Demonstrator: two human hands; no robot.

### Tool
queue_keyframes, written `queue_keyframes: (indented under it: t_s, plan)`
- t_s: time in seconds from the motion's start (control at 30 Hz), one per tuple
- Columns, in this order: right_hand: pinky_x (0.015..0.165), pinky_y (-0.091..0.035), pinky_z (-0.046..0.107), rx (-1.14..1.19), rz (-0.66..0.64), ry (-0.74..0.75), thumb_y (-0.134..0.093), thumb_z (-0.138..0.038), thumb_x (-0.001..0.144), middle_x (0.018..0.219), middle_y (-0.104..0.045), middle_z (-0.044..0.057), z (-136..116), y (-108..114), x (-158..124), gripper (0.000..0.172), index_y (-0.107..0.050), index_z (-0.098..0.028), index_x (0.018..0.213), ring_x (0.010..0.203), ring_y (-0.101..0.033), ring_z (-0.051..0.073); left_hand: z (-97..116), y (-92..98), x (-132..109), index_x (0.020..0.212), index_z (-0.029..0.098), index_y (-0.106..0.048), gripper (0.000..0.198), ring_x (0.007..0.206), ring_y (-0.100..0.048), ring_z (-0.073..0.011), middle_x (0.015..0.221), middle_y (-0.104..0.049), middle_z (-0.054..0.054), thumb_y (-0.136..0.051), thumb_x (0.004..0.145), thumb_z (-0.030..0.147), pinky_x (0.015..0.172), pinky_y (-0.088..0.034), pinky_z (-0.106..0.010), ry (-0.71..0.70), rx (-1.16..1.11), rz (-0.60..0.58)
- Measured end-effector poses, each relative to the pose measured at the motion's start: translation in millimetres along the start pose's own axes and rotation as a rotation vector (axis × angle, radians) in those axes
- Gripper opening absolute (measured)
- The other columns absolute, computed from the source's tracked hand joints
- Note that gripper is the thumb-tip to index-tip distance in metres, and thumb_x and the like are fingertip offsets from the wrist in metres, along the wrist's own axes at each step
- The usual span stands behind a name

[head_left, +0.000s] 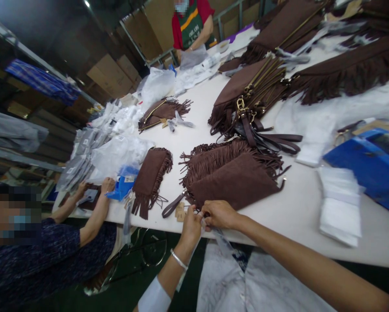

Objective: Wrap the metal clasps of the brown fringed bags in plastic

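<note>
Pouch lies fringed on the table, its near corner at the worker's left hand and right hand. Both are curled, fingertips close together; whether they grip anything, I can't tell. A tag lies beside the strap; the fiddling there seems unfinished. Bags crowd the far side, packets and a blue box sit rightward, and a co-worker's hand is off left.

Bare desk R of front brown pouch, up to white packets. Bag stack blocks fwd; gap L, btwn front brown pouch & small fringed pouch.
</note>
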State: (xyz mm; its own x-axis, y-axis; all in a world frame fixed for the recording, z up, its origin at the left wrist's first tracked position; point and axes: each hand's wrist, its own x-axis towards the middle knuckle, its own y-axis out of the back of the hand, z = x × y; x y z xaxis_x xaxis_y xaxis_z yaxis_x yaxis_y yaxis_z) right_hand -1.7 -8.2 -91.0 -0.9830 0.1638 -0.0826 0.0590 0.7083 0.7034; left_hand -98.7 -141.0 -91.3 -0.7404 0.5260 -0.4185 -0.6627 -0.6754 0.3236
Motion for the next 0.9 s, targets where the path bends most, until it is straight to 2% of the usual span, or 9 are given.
queue_keyframes:
  t_s: [0.1, 0.2, 0.37, 0.47, 0.63, 0.9]
  plan:
    - [0.068, -0.035, 0.024, -0.008, 0.040, -0.007, -0.056, -0.025, 0.084, 0.094, -0.066, 0.002, -0.7, -4.8, 0.0, 0.014, -0.068, -0.023, 0.091, 0.087, -0.060, 0.017, 7.3, 3.6, -3.5, 0.112, 0.017, -0.052, 0.047, 0.062, -0.064, -0.0174, 0.076, -0.066, -0.004, -0.066, 0.074, 0.041, 0.053, -0.048, -0.025, 0.071, 0.007, -0.041]
    - [0.067, -0.034, 0.024, -0.007, 0.072, 0.037, -0.053, -0.025, 0.088, 0.091, -0.066, 0.001, 0.4, -8.5, -1.8, 0.015, -0.068, -0.023, 0.089, 0.084, -0.060, 0.015, 6.8, 13.6, -11.6, 0.114, 0.019, -0.049, 0.049, 0.064, -0.065, -0.0168, 0.086, -0.067, -0.006, -0.063, 0.076, 0.046, 0.056, -0.049, -0.026, 0.158, -0.054, -0.059]
    - [0.066, -0.035, 0.023, -0.038, 0.086, 0.081, -0.046, -0.027, 0.093, 0.090, -0.065, 0.003, 1.4, -10.7, -4.8, 0.023, -0.067, -0.021, 0.088, 0.081, -0.059, 0.014, -10.3, 34.0, -36.1, 0.104, 0.021, -0.049, 0.050, 0.073, -0.065, -0.0156, 0.101, -0.067, -0.008, -0.071, 0.070, 0.050, 0.064, -0.049, -0.026, 0.188, -0.082, 0.070]
    - [0.068, -0.035, 0.023, -0.073, 0.084, 0.092, -0.043, -0.026, 0.094, 0.089, -0.064, 0.004, -0.2, -10.4, -5.3, 0.024, -0.066, -0.020, 0.087, 0.081, -0.059, 0.015, -17.5, 37.5, -52.3, 0.100, 0.020, -0.050, 0.053, 0.072, -0.067, -0.0177, 0.094, -0.068, -0.006, -0.075, 0.065, 0.051, 0.063, -0.048, -0.027, 0.241, -0.105, 0.042]
    - [0.070, -0.037, 0.024, -0.112, 0.070, 0.058, -0.044, -0.023, 0.093, 0.094, -0.063, 0.006, -6.4, -9.6, -6.3, 0.022, -0.065, -0.019, 0.094, 0.083, -0.059, 0.016, -12.2, 34.0, -60.5, 0.086, 0.015, -0.058, 0.040, 0.065, -0.067, -0.0193, 0.074, -0.069, -0.005, -0.073, 0.067, 0.048, 0.062, -0.048, -0.028, 0.288, -0.116, -0.133]
    - [0.071, -0.039, 0.026, -0.167, 0.123, -0.004, -0.043, -0.023, 0.094, 0.091, -0.060, 0.007, -14.6, -17.4, -7.8, 0.020, -0.061, -0.016, 0.090, 0.084, -0.057, 0.017, -4.7, 24.1, -40.8, 0.072, 0.014, -0.062, 0.018, 0.055, -0.063, -0.0155, 0.061, -0.068, -0.004, -0.068, 0.070, 0.031, 0.055, -0.044, -0.023, 0.178, -0.117, -0.066]
